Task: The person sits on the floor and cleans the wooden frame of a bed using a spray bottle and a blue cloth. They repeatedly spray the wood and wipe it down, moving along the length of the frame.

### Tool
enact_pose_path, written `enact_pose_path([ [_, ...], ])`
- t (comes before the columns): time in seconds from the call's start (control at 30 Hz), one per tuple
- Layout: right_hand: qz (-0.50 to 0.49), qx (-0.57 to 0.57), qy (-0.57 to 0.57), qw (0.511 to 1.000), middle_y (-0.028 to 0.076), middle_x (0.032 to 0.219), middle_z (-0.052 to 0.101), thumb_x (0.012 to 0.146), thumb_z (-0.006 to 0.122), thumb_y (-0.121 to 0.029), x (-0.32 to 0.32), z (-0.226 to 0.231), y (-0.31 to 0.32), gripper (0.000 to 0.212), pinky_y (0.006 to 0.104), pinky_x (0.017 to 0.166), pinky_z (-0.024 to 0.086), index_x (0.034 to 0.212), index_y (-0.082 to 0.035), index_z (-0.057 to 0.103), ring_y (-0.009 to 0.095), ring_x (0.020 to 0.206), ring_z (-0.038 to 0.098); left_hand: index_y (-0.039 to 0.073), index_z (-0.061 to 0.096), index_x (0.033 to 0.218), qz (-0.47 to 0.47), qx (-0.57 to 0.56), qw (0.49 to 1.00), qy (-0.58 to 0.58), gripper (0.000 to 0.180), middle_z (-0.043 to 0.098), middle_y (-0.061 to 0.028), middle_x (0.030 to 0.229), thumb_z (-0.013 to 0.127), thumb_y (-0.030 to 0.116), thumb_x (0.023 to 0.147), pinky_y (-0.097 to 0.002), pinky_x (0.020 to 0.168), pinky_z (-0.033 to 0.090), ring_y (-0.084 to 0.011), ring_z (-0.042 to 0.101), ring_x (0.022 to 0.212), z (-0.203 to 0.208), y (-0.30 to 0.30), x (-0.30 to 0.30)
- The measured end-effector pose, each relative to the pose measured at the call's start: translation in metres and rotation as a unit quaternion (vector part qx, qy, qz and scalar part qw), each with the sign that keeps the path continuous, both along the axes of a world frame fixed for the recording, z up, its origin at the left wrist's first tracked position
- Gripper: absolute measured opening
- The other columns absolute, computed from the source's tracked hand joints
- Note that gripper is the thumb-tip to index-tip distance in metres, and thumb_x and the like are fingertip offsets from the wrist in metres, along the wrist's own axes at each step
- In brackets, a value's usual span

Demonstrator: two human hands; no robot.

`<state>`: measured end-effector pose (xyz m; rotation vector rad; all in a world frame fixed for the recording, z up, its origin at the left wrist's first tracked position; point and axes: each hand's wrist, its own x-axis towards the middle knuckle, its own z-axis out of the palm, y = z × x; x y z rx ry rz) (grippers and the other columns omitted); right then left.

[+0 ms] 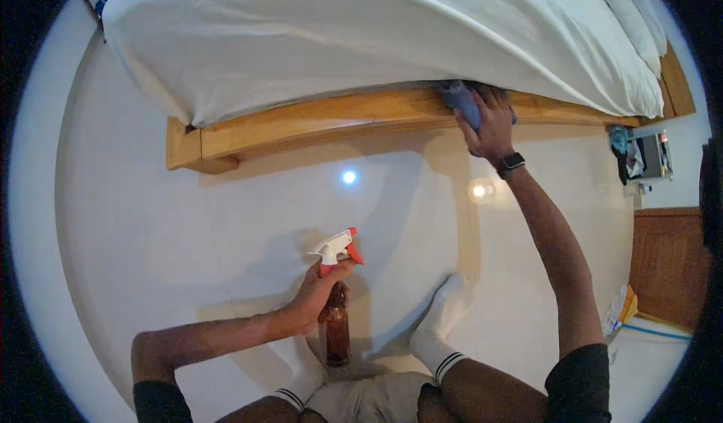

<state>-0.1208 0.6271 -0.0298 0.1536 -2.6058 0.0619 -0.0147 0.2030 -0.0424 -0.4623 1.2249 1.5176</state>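
A: What's the room like where you are?

B: A pale, glossy floor with lights mirrored in it, and a wooden door off to my right. Across the top of my view is a bed in a white sheet, and along its near edge runs a varnished wooden rail.

A: Which step are you on?

B: Wiping down that rail, I'd judge. My right arm is stretched out to it.

A: And your hands?

B: Both full. My left hand is wrapped round the neck of a brown spray bottle, held upright between my feet; I can't tell whether its base touches the floor. My right hand is closed over a blue-grey cloth, fingers hooked over the rail's top edge.

A: What would the next move call for?

B: Probably steady pressure and a slide along the wood, cloth kept under my fingers. If it needs more wetting, I'd have to bring the nozzle nearer; it's well apart from the rail.

A: Any brands or writing?

B: None I can read. The bottle shows no label on this side, and my watch has a dark face.
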Motion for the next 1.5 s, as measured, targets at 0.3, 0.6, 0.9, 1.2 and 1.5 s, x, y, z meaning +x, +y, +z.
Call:
enact_pose_path([
  [0.3, 0.079, -0.086, -0.007, 0.993, 0.015, 0.14, 0.048, 0.072, 0.072, -0.045, -0.038, -0.011, -0.185, 0.071, 0.0602, 0.107, 0.032, 0.136, -0.017, 0.057, 0.042, 0.127, 0.042, 0.013, 0.053, 0.118, 0.017, -0.041, 0.999, -0.028, 0.034, 0.059, -0.003, 0.067, 0.064, 0.034, 0.095, -0.0258, 0.036, 0.044, -0.0125, 0.059, 0.049, -0.019, -0.004, 0.007],
  [0.6, 0.192, -0.058, -0.029, 0.979, 0.012, 0.14, 0.05, 0.067, 0.076, -0.048, -0.04, 0.004, -0.2, 0.079, 0.0608, 0.11, 0.032, 0.139, -0.025, 0.053, 0.042, 0.13, 0.042, 0.014, 0.052, 0.12, -0.004, -0.012, 1.0, -0.023, 0.035, 0.06, -0.0034, 0.066, 0.062, 0.036, 0.095, -0.0285, 0.045, 0.05, -0.0137, 0.06, 0.051, -0.017, 0.004, -0.008],
  [0.9, -0.018, -0.025, 0.053, 0.998, 0.023, 0.129, 0.058, 0.079, 0.067, -0.033, 0.011, -0.021, 0.029, 0.052, 0.0573, 0.111, 0.031, 0.123, -0.005, 0.064, 0.044, 0.124, 0.049, 0.018, 0.053, 0.123, -0.019, -0.013, 0.999, -0.027, 0.039, 0.059, -0.0011, 0.065, 0.063, 0.041, 0.094, -0.0304, 0.052, 0.051, -0.0126, 0.059, 0.055, -0.012, 0.037, -0.041],
  [1.2, -0.104, -0.079, 0.108, 0.986, 0.015, 0.139, 0.052, 0.076, 0.068, -0.031, 0.0, -0.053, -0.015, 0.057, 0.0618, 0.116, 0.017, 0.127, -0.007, 0.06, 0.041, 0.134, 0.038, 0.012, 0.056, 0.127, -0.017, -0.007, 0.999, -0.029, 0.043, 0.059, -0.0015, 0.066, 0.062, 0.04, 0.094, -0.0293, 0.052, 0.051, -0.0115, 0.06, 0.056, -0.027, 0.035, -0.028],
  [1.5, 0.094, -0.128, -0.026, 0.987, 0.007, 0.147, 0.047, 0.073, 0.073, -0.045, -0.04, -0.054, -0.17, 0.07, 0.061, 0.117, 0.018, 0.138, -0.026, 0.056, 0.039, 0.136, 0.036, 0.015, 0.052, 0.119, -0.024, 0.019, 0.998, -0.05, 0.037, 0.06, -0.0027, 0.065, 0.064, 0.038, 0.094, -0.0277, 0.047, 0.048, -0.0122, 0.059, 0.052, -0.038, 0.03, -0.022],
])
